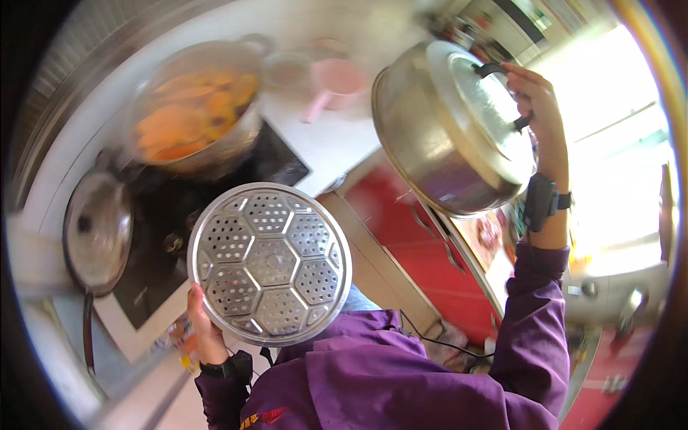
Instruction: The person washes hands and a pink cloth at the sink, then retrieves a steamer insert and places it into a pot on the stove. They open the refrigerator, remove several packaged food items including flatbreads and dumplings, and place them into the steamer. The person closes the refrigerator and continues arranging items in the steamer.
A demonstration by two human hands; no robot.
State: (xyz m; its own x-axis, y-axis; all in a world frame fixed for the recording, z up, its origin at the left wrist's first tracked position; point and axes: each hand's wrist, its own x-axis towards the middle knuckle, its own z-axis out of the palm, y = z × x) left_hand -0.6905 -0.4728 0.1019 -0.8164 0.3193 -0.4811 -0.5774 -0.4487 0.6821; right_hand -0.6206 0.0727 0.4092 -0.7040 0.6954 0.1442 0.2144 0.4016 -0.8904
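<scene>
My left hand (203, 325) holds a round perforated metal steamer plate (273, 260) by its rim, in front of my body; most of the fingers are hidden behind it. Raised at the upper right, my right hand (535, 97) grips the black handle of a tall domed metal steamer lid (446, 134) with a glass top. At the upper left a large metal pot (231, 145) with orange pieces, perhaps pumpkin, in it stands on the black cooktop (279, 156). Steam or blur softens its contents.
A frying pan with a lid (99, 231) is at the far left. Beyond the cooktop, a pink dipper (336, 86) lies on the white counter (344, 145). Red cabinets (381, 199) run below the counter at the right. A black cable (451, 344) hangs near my right side.
</scene>
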